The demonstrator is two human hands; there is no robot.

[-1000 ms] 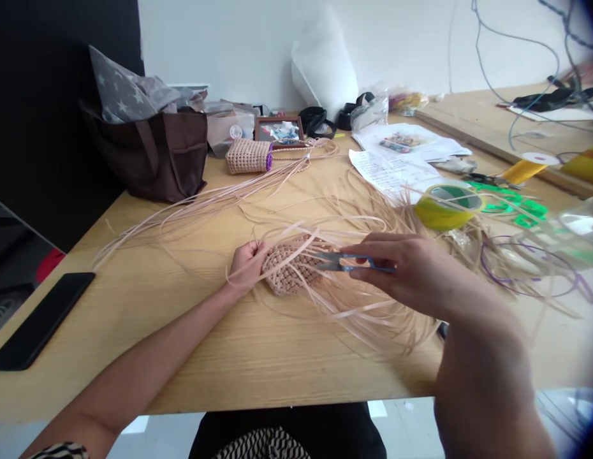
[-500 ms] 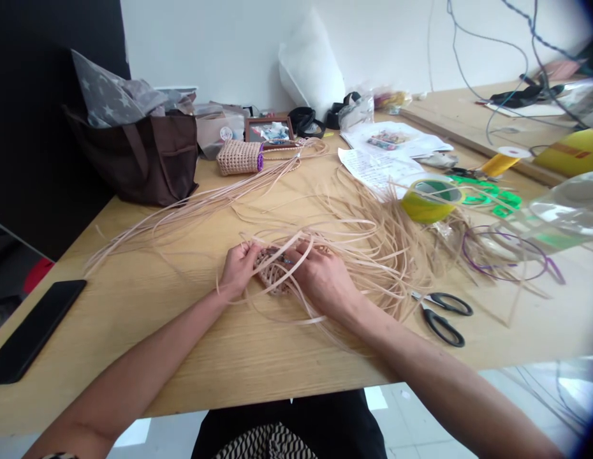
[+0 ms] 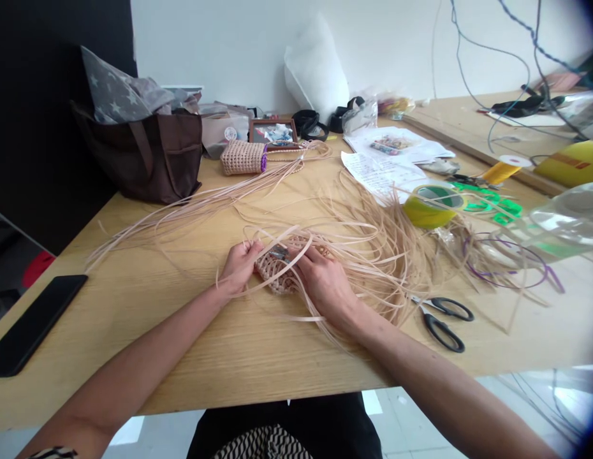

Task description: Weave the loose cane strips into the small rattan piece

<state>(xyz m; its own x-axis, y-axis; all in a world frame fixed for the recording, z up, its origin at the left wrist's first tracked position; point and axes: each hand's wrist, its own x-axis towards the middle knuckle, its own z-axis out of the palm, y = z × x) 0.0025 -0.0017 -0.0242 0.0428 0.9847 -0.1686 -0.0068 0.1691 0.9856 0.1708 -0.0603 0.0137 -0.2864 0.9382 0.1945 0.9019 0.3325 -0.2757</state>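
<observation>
Both my hands are on a small woven piece of pale pink flat cane [image 3: 272, 272] at the middle of the table's front half. My left hand [image 3: 239, 268] grips its left end, and my right hand [image 3: 322, 284] presses on its right side. Long loose strands [image 3: 373, 255] fan out from the weave, across and around my right hand. A small metal-and-blue pair of snips [image 3: 278, 253] shows between my hands, partly hidden by the strands.
A finished woven pouch with a purple rim [image 3: 243, 158] lies at the back. Black-handled scissors [image 3: 442, 325] sit to the right, near a green-and-yellow tape roll [image 3: 433, 207]. Papers, a brown bag [image 3: 148, 159] and a black phone [image 3: 33, 325] surround the work.
My right hand came from the right with the blue snips and now rests on the weave beside my left hand. The black-handled scissors are uncovered at the right.
</observation>
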